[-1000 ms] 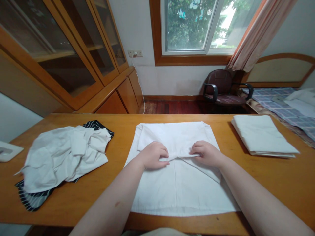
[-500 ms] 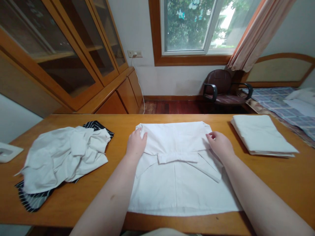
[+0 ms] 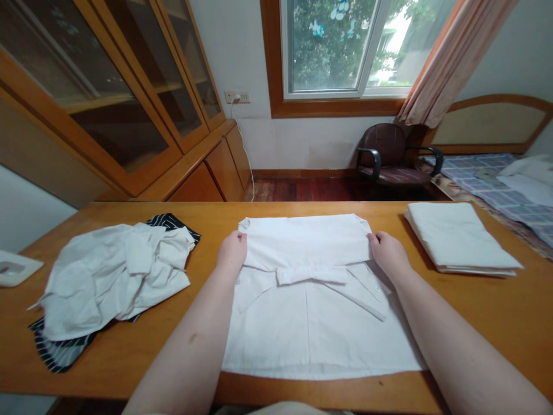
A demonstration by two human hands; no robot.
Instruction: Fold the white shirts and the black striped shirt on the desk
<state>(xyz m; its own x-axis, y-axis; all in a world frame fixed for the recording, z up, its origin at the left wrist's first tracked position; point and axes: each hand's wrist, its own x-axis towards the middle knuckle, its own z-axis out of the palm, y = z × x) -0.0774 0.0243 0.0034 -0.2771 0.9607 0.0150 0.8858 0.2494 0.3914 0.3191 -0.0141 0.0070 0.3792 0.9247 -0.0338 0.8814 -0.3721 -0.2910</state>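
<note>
your left hand (image 3: 232, 252) sits at the left edge of the white shirt (image 3: 315, 323), fingers curled in around the folded upper band of cloth. your right hand (image 3: 389, 253) mirrors it at the right edge, fingers bent onto the fabric the same way. both hands are mostly closed, and each seems to pinch the side of that fold, though the fingertips are tucked out of sight behind the knuckles.

the shirt lies flat in the middle of the wooden table (image 3: 475, 311), its lower hem near the edge closest to you and its sleeves crossed over the middle just below your hands.

left of the shirt, well apart from it, a crumpled white garment (image 3: 112, 276) lies heaped on a striped cloth (image 3: 56, 354). on the right, a folded white stack (image 3: 460, 236) rests near the table's far corner.

beyond the table you have a dark office chair (image 3: 386, 153) under the window (image 3: 337, 46), a glass-fronted wooden cabinet (image 3: 129, 104) along the left wall, and a bed (image 3: 505, 184) with a checked cover at the right.
</note>
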